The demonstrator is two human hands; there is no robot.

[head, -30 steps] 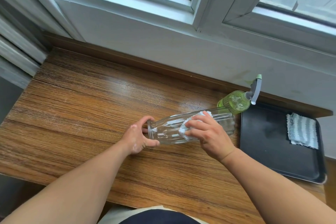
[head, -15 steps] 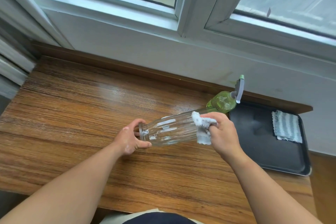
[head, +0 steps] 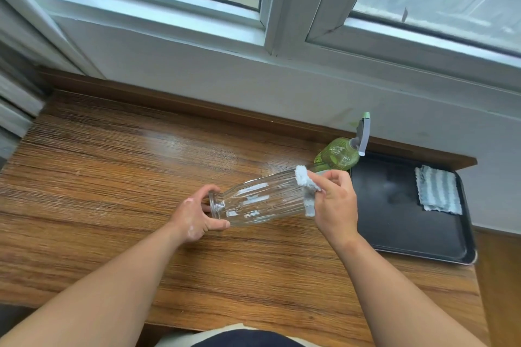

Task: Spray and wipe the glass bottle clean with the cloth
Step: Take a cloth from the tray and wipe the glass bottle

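Note:
A clear ribbed glass bottle (head: 259, 200) is held sideways above the wooden table, neck to the left and base to the right. My left hand (head: 197, 217) grips its neck and mouth. My right hand (head: 334, 205) presses a small white cloth (head: 306, 186) against the bottle's base end. The cloth folds over the rim of the base and hangs down a little. A green spray bottle (head: 339, 153) with a grey trigger stands just behind my right hand.
A black tray (head: 394, 222) lies on the table's right side with a folded striped cloth (head: 438, 191) in its far corner. The wooden table (head: 127, 177) runs left under a window wall. Its front edge is near my body.
My right hand slid the cloth from the middle of the bottle to its base end. The left hand kept its hold on the neck, and the bottle tilted up slightly at the base.

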